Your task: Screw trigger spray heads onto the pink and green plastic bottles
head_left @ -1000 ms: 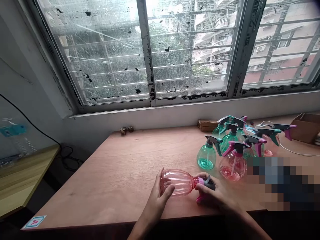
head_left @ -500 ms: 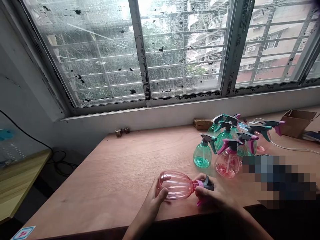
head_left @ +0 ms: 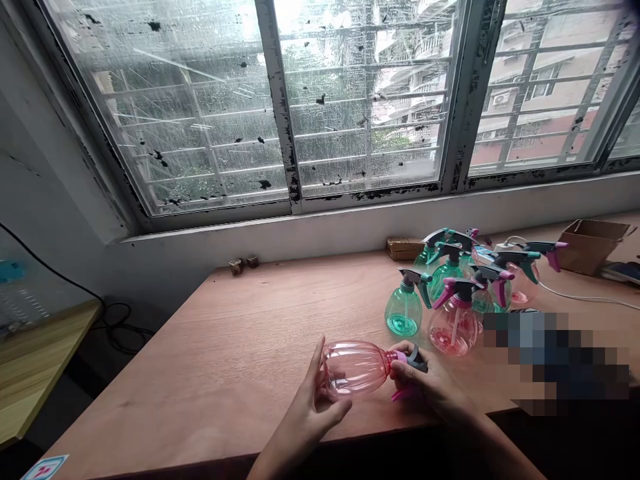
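Observation:
A clear pink spray bottle (head_left: 356, 368) lies sideways in the air over the table's front edge, its base to the left. My right hand (head_left: 417, 375) is closed around its pink collar and dark trigger head. At the base end is my left hand (head_left: 317, 407), thumb and fingers spread apart. Some of its fingers show through the plastic behind the base; whether they bear any weight is hard to see. A green spray bottle (head_left: 403, 312) and a pink-triggered spray bottle (head_left: 454, 325) stand upright just beyond my right hand.
More spray bottles (head_left: 447, 277) cluster at the back right. Behind them are a flat cardboard box (head_left: 404, 249), an open carton (head_left: 593, 247) and a white cable (head_left: 575, 293). Two small brown blocks (head_left: 237, 267) sit near the wall below the window. A pixelated patch covers the right side.
My left hand has loosened at the bottle's base, its thumb moving off the plastic and its fingers spreading. My right hand keeps hold of the neck end.

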A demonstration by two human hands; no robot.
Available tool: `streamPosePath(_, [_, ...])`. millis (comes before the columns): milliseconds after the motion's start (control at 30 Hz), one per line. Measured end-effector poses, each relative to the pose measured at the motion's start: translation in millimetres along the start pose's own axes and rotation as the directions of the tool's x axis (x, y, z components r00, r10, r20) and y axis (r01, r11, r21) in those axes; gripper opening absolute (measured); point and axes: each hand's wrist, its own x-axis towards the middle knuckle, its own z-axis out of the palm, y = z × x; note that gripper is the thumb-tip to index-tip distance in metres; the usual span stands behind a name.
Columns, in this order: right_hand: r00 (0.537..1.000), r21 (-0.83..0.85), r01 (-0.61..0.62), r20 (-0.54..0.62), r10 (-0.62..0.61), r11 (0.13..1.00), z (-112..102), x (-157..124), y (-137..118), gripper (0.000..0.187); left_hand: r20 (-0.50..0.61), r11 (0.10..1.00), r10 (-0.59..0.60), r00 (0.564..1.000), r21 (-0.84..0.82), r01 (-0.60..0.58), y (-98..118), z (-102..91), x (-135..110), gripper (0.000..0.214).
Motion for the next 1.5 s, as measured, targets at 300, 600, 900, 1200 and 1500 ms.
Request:
streamPosePath(300, [0.999, -0.052, -0.039, 0.031, 0.041, 0.998, -3.3, -3.5, -1.3, 0.046, -0.044, 0.991, -0.024, 0.999, -0.133, 0.018, -6.7, -4.3, 8.0, 0.109])
streamPosePath(600, [0.997, -0.065, -0.028, 0.077, 0.033, 0.998, -0.6, -2.6, 0.1, 0.046, -0.041, 0.996, 0.049, 0.998, -0.067, -0.052, -4.1, -2.0, 5.9, 0.097])
streamPosePath(900, [0.994, -0.078, -0.033, 0.102, 0.041, 0.996, -3.3, -4.5, -0.3, 0.042, -0.008, 0.998, 0.053, 0.999, -0.033, -0.053, -3.1, -0.9, 1.6, 0.108])
streamPosePath(1200, [0.994, -0.017, -0.032, 0.105, 0.033, 0.999, -2.9, -3.4, -1.6, 0.038, 0.004, 0.992, 0.093, 0.996, 0.082, -0.093, -11.4, -3.2, 4.1, 0.093])
streamPosePath(1500, [0.994, -0.039, -0.011, 0.105, 0.015, 0.999, -4.5, -2.9, 1.4, 0.038, -0.018, 0.995, 0.035, 0.999, 0.090, -0.033, -14.2, -6.5, 5.0, 0.099])
